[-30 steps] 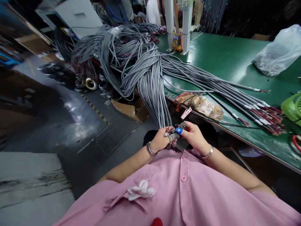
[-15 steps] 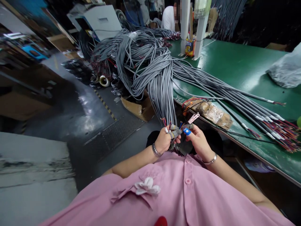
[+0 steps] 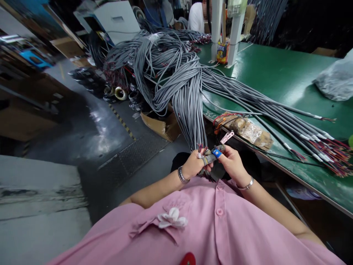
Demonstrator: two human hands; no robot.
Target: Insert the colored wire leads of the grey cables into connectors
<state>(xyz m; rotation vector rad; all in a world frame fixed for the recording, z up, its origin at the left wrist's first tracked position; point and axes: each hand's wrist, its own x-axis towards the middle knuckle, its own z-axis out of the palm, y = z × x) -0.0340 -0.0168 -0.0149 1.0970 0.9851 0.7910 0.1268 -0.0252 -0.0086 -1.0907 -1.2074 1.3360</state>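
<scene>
My left hand (image 3: 195, 163), with grey coverings on its fingers, is closed around the end of a grey cable with coloured wires. My right hand (image 3: 229, 160) pinches at the wires right beside it, a blue wrap on its thumb; the fingertips of both hands meet. A thick bundle of grey cables (image 3: 190, 106) hangs over the table edge down to my hands. More grey cables (image 3: 256, 99) lie across the green table (image 3: 289, 73), their red and dark wire ends spread at the right.
A taped brown block (image 3: 255, 134) and a pink clip (image 3: 227, 137) are at the table edge. Behind stand white posts (image 3: 234, 40) and a person in white (image 3: 196, 18). An open carton (image 3: 157, 125) sits on the floor below. A plastic bag (image 3: 336, 79) lies at right.
My fingertips have come closer together, and the coloured wires that stuck up between them are now mostly covered. The view has shifted slightly.
</scene>
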